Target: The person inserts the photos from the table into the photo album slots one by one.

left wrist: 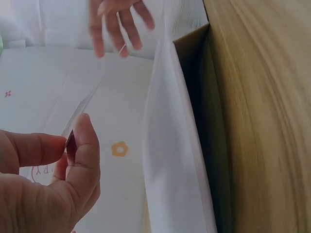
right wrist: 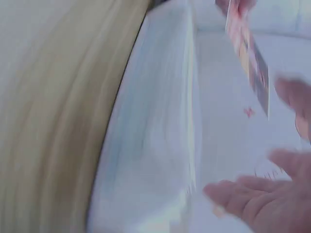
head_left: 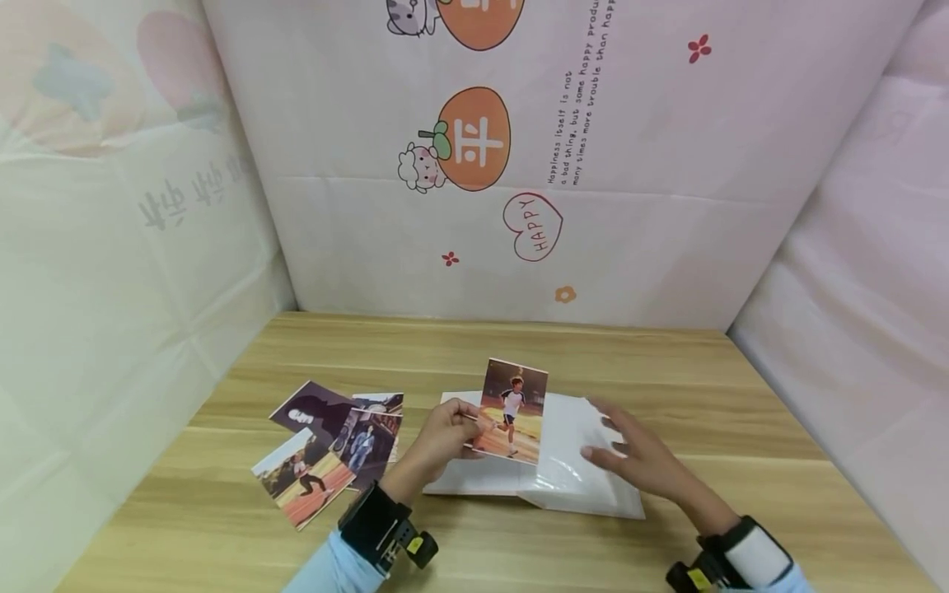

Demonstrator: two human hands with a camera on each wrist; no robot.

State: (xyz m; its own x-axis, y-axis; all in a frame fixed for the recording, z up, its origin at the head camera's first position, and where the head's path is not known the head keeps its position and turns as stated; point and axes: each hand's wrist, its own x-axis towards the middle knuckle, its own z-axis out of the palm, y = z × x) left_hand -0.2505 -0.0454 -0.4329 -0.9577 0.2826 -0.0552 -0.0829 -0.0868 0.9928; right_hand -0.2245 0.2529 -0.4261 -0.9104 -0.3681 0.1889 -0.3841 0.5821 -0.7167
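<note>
A white photo album [head_left: 586, 486] lies open on the wooden table [head_left: 519, 354]. My left hand [head_left: 445, 432] pinches a photo of a running child [head_left: 510, 410] by its left edge and holds it upright over the album. In the left wrist view the thumb and forefinger [left wrist: 80, 145] pinch the thin photo edge [left wrist: 77, 114]. My right hand [head_left: 630, 449] lies with straight spread fingers on the album's clear right-hand page [head_left: 574, 436]. The right wrist view is blurred; it shows the album's edge [right wrist: 160, 145], the photo [right wrist: 250, 58] and my fingers [right wrist: 248, 196].
Several loose photos [head_left: 329, 449] lie fanned on the table left of the album. Patterned fabric walls [head_left: 482, 165] close in the table at the back and both sides. Bare wood shows at the front and far right.
</note>
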